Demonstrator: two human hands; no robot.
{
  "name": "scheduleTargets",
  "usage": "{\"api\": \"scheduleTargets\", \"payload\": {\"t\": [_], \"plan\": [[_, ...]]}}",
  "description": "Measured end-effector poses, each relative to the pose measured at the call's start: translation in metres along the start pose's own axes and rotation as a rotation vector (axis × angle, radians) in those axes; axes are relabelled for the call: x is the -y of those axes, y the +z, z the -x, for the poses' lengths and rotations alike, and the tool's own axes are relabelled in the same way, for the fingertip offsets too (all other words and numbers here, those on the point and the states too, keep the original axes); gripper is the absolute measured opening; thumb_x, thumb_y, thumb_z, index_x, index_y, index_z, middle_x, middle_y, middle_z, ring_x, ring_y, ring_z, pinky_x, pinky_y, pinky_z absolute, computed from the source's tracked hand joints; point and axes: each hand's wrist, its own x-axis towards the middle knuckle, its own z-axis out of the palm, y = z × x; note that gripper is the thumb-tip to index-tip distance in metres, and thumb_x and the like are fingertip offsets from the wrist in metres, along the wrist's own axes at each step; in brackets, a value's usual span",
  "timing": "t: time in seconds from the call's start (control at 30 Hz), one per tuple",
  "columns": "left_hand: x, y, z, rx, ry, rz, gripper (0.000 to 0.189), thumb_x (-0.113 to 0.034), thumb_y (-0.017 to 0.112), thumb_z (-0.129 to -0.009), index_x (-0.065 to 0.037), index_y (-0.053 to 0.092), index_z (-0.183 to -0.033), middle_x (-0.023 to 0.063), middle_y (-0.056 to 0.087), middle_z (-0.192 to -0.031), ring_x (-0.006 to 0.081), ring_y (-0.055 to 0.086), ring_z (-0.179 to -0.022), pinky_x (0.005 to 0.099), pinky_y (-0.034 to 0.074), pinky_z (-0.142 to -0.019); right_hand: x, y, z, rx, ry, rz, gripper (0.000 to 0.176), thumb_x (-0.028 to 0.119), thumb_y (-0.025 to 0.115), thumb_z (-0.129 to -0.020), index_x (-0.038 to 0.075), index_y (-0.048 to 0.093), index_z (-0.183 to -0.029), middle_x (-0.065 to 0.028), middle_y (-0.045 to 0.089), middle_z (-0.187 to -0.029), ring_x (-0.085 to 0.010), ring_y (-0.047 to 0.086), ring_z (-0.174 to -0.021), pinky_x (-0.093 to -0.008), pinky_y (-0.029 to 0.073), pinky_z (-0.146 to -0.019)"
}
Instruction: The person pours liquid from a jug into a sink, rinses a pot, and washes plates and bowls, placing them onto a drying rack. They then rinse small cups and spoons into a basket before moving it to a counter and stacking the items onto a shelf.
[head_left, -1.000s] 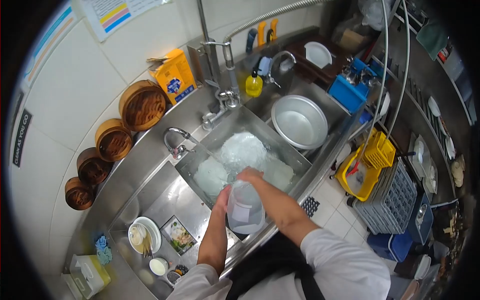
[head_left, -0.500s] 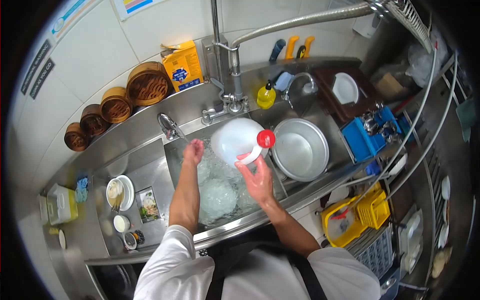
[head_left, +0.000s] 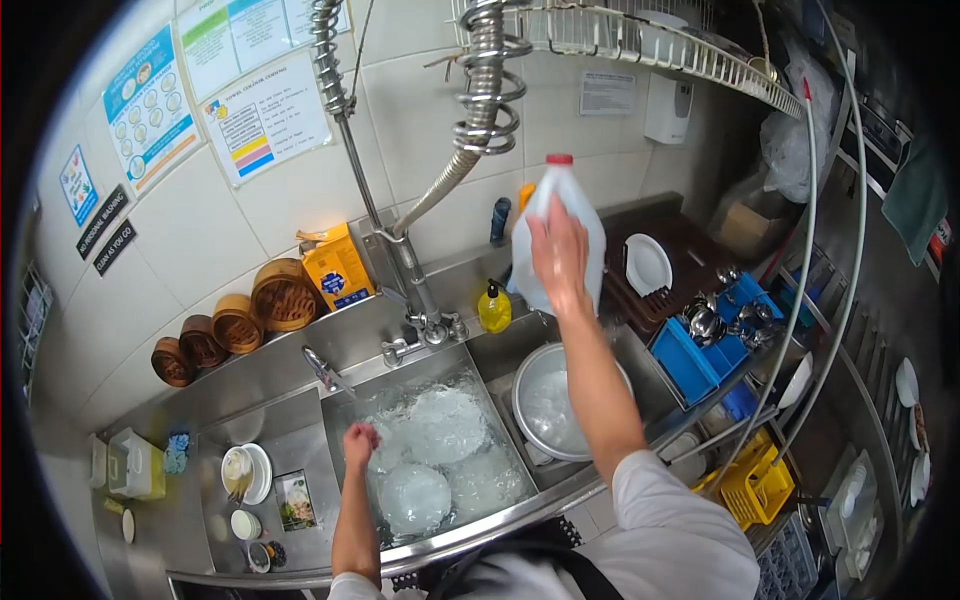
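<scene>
My right hand (head_left: 560, 255) grips a large translucent white plastic jug (head_left: 594, 245) with a red cap, held upright above the back edge of the sink. Its handle is hidden behind my fingers. Below the jug sits a round metal pot (head_left: 522, 405), partly covered by my forearm; its inside looks bright and rippled. My left hand (head_left: 361, 443) hovers curled in a loose fist over the left side of the water-filled sink basin (head_left: 505, 430), just below a small faucet (head_left: 322, 368). Round pale shapes, seemingly dishes (head_left: 415, 498), lie under the water.
Bamboo steamers (head_left: 285, 295) and an orange box (head_left: 337, 268) line the back ledge. A yellow soap bottle (head_left: 494, 310) stands behind the sink. Blue cutlery bins (head_left: 690, 362) are at right, stacked bowls (head_left: 245, 523) at left. A coiled spray hose (head_left: 487, 95) hangs overhead.
My right hand has lifted the jug up and to the right, from over the water basin to above the pot. My left hand stays near the small faucet. The view has tilted upward.
</scene>
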Motion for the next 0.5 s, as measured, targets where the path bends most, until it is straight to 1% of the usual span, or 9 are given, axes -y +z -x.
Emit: {"api": "scheduleTargets", "payload": {"t": [0.07,0.13,0.17,0.23,0.27,0.3,0.37,0.4,0.5], "plan": [[0.023,-0.015,0.028,-0.013,-0.121,-0.446,0.018,-0.007,0.057,-0.086,-0.002,0.068,-0.1,0.012,0.069,-0.079,0.0227,0.067,-0.07,0.0336,0.054,-0.064,0.003,0.014,-0.064,-0.019,-0.036,-0.034,0.041,0.021,0.066,-0.089,-0.003,0.056,-0.121,-0.0286,0.067,-0.096,-0.0485,0.062,-0.092,-0.0554,0.047,-0.082],[0.048,-0.028,0.057,-0.005,-0.161,-0.87,0.033,-0.007,0.061,-0.081,-0.002,0.068,-0.113,0.0186,0.073,-0.095,0.0287,0.071,-0.088,0.0365,0.056,-0.08,0.006,0.04,-0.127,-0.039,-0.078,0.006,0.037,0.023,0.067,-0.088,-0.001,0.058,-0.115,-0.0297,0.067,-0.097,-0.0483,0.063,-0.094,-0.0538,0.049,-0.084],[0.045,-0.028,0.069,-0.037,-0.166,-0.857,0.033,-0.007,0.061,-0.081,-0.002,0.068,-0.113,0.0186,0.073,-0.095,0.0287,0.071,-0.088,0.0365,0.056,-0.08,0.004,0.055,-0.158,-0.017,-0.081,0.049,0.035,0.024,0.068,-0.088,0.0,0.059,-0.112,-0.0297,0.067,-0.098,-0.0473,0.064,-0.095,-0.0523,0.05,-0.085],[0.032,-0.02,0.123,-0.135,-0.115,-0.904,0.035,-0.009,0.063,-0.08,-0.003,0.068,-0.114,0.0217,0.071,-0.109,0.0319,0.071,-0.1,0.0392,0.054,-0.088,-0.03,0.115,-0.218,-0.062,-0.134,-0.298,0.035,0.025,0.068,-0.088,0.0,0.061,-0.11,-0.0271,0.068,-0.096,-0.0469,0.064,-0.094,-0.0523,0.051,-0.084],[0.029,-0.018,0.143,-0.171,-0.136,-0.886,0.035,-0.009,0.063,-0.08,-0.003,0.068,-0.114,0.0217,0.071,-0.109,0.0319,0.071,-0.1,0.0392,0.054,-0.088,-0.051,0.147,-0.248,-0.08,-0.185,-0.439,0.035,0.026,0.069,-0.088,0.0,0.061,-0.11,-0.0252,0.069,-0.095,-0.046,0.065,-0.093,-0.0519,0.051,-0.083],[0.019,-0.014,0.162,-0.204,-0.105,-0.752,0.034,-0.01,0.064,-0.08,-0.003,0.069,-0.113,0.0212,0.071,-0.109,0.0311,0.071,-0.099,0.0384,0.055,-0.088,-0.057,0.167,-0.258,-0.08,-0.297,-0.434,0.036,0.027,0.069,-0.088,0.0,0.061,-0.111,-0.0231,0.069,-0.096,-0.0426,0.065,-0.092,-0.0498,0.052,-0.083],[0.002,-0.01,0.203,-0.265,-0.067,-0.558,0.032,-0.013,0.066,-0.08,-0.002,0.069,-0.11,0.0188,0.072,-0.104,0.028,0.071,-0.093,0.0364,0.055,-0.084,-0.055,0.183,-0.253,-0.121,-0.517,-0.277,0.039,0.029,0.069,-0.088,0.0,0.061,-0.113,-0.0189,0.068,-0.097,-0.0357,0.065,-0.089,-0.0458,0.052,-0.082],[0.002,-0.01,0.218,-0.271,-0.061,-0.546,0.032,-0.013,0.066,-0.08,-0.002,0.069,-0.11,0.0172,0.072,-0.101,0.0267,0.071,-0.089,0.0357,0.055,-0.082,-0.046,0.181,-0.244,-0.12,-0.547,-0.218,0.04,0.03,0.069,-0.089,0.0,0.061,-0.114,-0.0168,0.067,-0.097,-0.0323,0.065,-0.087,-0.0437,0.053,-0.081],[0.001,-0.014,0.261,-0.305,-0.051,-0.451,0.026,-0.012,0.065,-0.083,-0.001,0.068,-0.107,0.0114,0.07,-0.091,0.0188,0.066,-0.081,0.0322,0.053,-0.075,0.006,0.16,-0.193,-0.052,-0.399,0.096,0.044,0.029,0.068,-0.089,0.0,0.061,-0.121,-0.0237,0.068,-0.101,-0.0416,0.064,-0.094,-0.0466,0.051,-0.086]]}}
